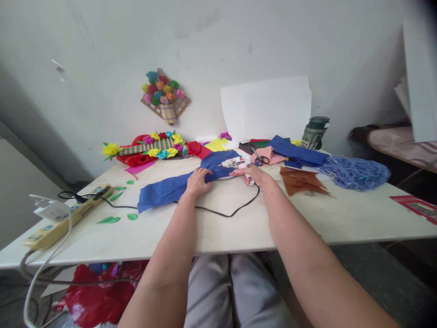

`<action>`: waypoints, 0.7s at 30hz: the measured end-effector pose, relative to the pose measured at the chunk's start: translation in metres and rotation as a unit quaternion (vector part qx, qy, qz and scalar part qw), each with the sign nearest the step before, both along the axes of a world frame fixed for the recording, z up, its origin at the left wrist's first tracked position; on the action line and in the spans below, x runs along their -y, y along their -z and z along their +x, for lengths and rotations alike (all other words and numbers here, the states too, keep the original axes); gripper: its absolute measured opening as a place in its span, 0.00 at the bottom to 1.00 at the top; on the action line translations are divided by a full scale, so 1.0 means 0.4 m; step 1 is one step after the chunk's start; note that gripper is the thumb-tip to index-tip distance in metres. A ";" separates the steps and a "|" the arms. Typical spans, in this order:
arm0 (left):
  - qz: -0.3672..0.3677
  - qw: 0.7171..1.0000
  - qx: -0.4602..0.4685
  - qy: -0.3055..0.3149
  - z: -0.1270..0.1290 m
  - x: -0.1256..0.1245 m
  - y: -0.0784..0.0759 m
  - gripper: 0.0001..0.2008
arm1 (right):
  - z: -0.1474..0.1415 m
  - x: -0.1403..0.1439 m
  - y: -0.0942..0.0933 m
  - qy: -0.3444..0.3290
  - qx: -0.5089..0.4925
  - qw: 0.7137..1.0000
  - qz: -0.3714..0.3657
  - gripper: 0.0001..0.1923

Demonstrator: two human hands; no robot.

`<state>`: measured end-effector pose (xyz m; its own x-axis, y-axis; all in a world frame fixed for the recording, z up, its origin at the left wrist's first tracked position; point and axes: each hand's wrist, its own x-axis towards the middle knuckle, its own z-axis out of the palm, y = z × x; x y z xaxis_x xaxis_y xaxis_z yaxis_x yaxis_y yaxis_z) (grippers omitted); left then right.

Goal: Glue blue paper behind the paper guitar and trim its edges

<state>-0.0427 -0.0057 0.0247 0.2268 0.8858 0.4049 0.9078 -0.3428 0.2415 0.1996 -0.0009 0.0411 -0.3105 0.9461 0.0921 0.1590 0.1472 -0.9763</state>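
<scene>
A long strip of blue crepe paper [164, 190] lies across the white table [239, 228]. My left hand [198, 181] rests on its middle and grips it. My right hand [253, 174] lies just to the right, fingers closed on a white glue gun [239, 164] whose black cord [225, 212] loops toward me. The gun's tip points left over the blue paper.
A yellow power strip [64, 216] sits at the left edge. Green paper leaves [111, 219], paper-flower crafts [153, 148], scissors [259, 157], brown paper [300, 181], more blue paper [355, 172] and a dark jar [314, 132] crowd the back. A red bag [99, 296] lies under the table.
</scene>
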 end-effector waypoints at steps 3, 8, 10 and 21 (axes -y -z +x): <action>0.052 0.997 -0.040 0.027 -0.001 0.003 0.003 0.23 | 0.000 0.005 -0.006 -0.007 -0.003 1.000 0.001 0.13; 0.014 0.999 -0.038 0.029 -0.005 -0.004 0.015 0.24 | 0.002 0.009 -0.011 -0.007 0.012 1.000 -0.005 0.16; 0.004 1.000 -0.027 0.009 -0.006 -0.007 0.019 0.22 | 0.002 0.010 -0.010 -0.009 0.017 1.000 -0.007 0.17; -0.013 0.999 0.037 -0.031 -0.007 -0.011 0.018 0.14 | -0.010 0.004 -0.005 -0.015 -0.020 1.000 -0.018 0.15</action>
